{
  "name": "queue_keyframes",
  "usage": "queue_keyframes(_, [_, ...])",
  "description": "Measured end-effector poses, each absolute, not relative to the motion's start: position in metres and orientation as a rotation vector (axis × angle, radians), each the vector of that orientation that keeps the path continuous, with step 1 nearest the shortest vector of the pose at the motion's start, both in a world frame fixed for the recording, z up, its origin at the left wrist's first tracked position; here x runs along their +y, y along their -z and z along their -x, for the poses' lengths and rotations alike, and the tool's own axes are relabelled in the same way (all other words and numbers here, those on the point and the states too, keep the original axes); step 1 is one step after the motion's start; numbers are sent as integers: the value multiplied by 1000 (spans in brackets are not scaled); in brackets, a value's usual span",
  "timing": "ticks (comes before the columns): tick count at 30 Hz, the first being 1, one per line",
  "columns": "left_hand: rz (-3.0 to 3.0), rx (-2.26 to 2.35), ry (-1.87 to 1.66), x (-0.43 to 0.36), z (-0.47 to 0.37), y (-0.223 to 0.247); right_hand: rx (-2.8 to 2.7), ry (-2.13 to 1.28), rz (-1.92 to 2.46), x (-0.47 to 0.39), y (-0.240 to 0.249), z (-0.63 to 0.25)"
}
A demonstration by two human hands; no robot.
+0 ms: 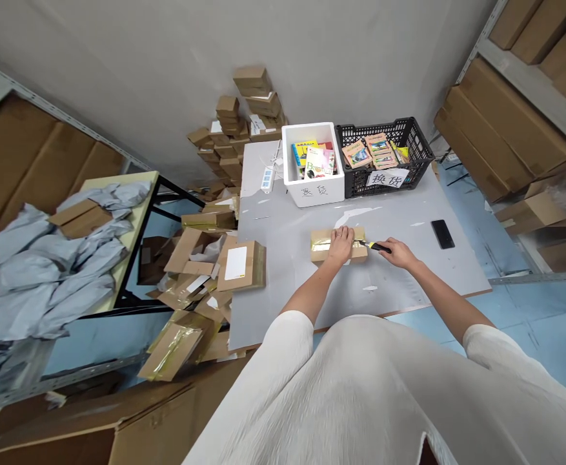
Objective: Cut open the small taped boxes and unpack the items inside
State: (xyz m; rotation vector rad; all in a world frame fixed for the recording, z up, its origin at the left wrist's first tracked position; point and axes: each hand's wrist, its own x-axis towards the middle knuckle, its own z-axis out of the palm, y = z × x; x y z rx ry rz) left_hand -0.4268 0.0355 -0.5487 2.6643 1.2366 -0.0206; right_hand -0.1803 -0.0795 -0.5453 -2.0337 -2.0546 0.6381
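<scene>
A small cardboard box (pixel 321 248) with shiny clear tape along its top lies on the grey table (pixel 283 284). My left hand (pixel 341 244) rests on top of this box, fingers stretched toward its far edge and pressing it down. In my right hand (pixel 399 252) is a utility knife (pixel 377 247) with a black and yellow handle, gripped with the fingers wrapped round it. The knife's tip points left and meets the tape near the box's right end, just beside my left hand.
Behind the box stand a white foam bin (pixel 314 190) of booklets and a black crate (pixel 384 184) of small packs. A phone (pixel 442 234) lies at right, a power strip (pixel 267 179) at back left. Opened cartons (pixel 200 271) crowd the left edge; grey mailing bags (pixel 70 265) cover another table.
</scene>
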Motion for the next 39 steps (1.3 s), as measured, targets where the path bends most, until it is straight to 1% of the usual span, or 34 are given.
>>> queue_keyframes(6, [-2628,1251,-24,29,430,550,-2083,-561,2066,-79,548,188])
queue_keyframes(12, [-2630,1262,-30,27,430,550,-2047,-617,1996,-86,552,178])
queue_keyframes(19, [-2654,1250,-33,27,432,555,-2076,-603,2000,-81,557,181])
queue_keyframes(25, [-2656,1260,-4,26,433,556,-2157,-498,2010,-84,560,170])
queue_keyframes(31, [-2656,1279,-18,27,434,563,-2086,-555,1986,-83,565,170])
queue_keyframes(39, [-2638,1275,-42,26,436,562,-1990,-505,2013,-72,564,148])
